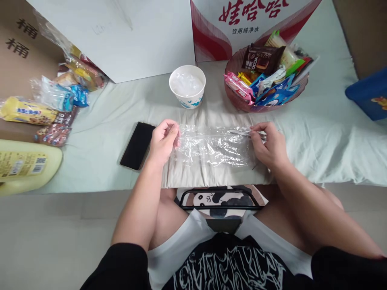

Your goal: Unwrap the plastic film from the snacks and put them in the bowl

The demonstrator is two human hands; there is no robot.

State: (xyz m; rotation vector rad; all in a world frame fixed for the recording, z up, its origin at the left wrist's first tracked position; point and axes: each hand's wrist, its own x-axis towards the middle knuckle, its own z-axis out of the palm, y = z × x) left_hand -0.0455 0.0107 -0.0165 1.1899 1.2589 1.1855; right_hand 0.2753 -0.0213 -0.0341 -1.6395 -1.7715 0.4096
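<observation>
A clear plastic bag (211, 147) is stretched flat between my two hands, just above the cloth near the table's front edge. My left hand (165, 139) pinches its left end, thumb against fingers. At the other end my right hand (269, 143) is closed on the bag, and a thin pale strip shows at its fingertips; I cannot make out what the strip is. Beyond the bag stands a white paper cup (188, 96) with crumpled clear plastic inside. A dark phone (137, 146) lies just left of my left hand.
A pink glass bowl (242, 102) heaped with wrapped snacks stands at the back right. Behind are a white box (145, 40) and a red-and-white carton (211, 36). Snack packets (36, 110) and a yellow bottle (30, 165) are at left, a blue container (369, 94) at right.
</observation>
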